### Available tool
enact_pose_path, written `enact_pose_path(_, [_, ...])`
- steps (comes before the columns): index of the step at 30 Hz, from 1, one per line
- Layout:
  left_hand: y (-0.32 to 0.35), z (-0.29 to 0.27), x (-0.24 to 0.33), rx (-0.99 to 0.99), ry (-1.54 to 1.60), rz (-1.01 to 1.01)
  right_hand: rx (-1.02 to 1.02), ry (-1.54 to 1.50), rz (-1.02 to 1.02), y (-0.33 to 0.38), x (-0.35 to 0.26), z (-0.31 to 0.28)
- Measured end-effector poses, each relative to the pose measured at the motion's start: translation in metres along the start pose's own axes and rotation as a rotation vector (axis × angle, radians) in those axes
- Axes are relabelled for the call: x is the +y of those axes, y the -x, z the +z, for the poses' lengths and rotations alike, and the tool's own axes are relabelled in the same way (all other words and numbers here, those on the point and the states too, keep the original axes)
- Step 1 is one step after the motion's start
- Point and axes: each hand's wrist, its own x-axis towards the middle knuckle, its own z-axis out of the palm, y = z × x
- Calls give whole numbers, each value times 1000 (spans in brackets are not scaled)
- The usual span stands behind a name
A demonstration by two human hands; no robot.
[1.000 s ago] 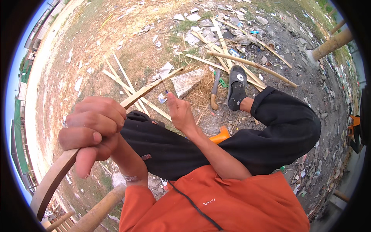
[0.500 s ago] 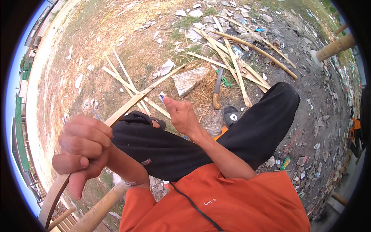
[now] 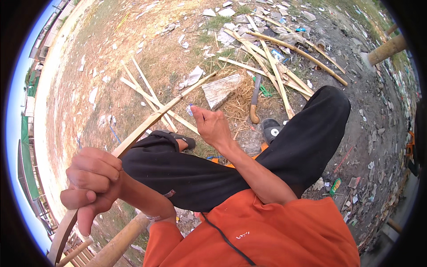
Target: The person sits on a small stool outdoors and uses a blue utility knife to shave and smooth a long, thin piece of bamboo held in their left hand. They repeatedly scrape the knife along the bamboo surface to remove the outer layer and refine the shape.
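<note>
One strip [image 3: 149, 123], best braced steady
Left hand [image 3: 92, 179] grips it at eight o'clock; right hand [image 3: 213, 127], two o'clock from there, clenches a thin tool [image 3: 187, 101]

Head-worn fisheye camera, wide view, facing down, close above the hands [image 3: 215, 129]

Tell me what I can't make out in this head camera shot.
In the head view:
Thin thing at the right hand: mostly covered by that hand, so its kind is unclear.
Wooden strip: near end cut off by the lower-left rim; a middle stretch is hidden inside the left hand.
Orange object: mostly hidden by the trouser leg.
Shirt print: too small to read.
</note>
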Motion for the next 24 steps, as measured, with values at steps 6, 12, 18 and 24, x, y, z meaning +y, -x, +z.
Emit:
enact_pose_path(6, [-3, 6, -3, -56, 1, -3, -10, 78, 173, -2, 22, 0])
enact_pose_path(12, [-5, 14, -5, -50, 42, -2, -20, 12, 147, -6, 17, -3])
enact_pose_path(18, [-10, 12, -4, -138, 4, -7, -34, 12, 229, -15, 40, -4])
enact_pose_path(24, [-11, 6, -5, -92, -11, 2, 102, 75, 289, -39, 79, 28])
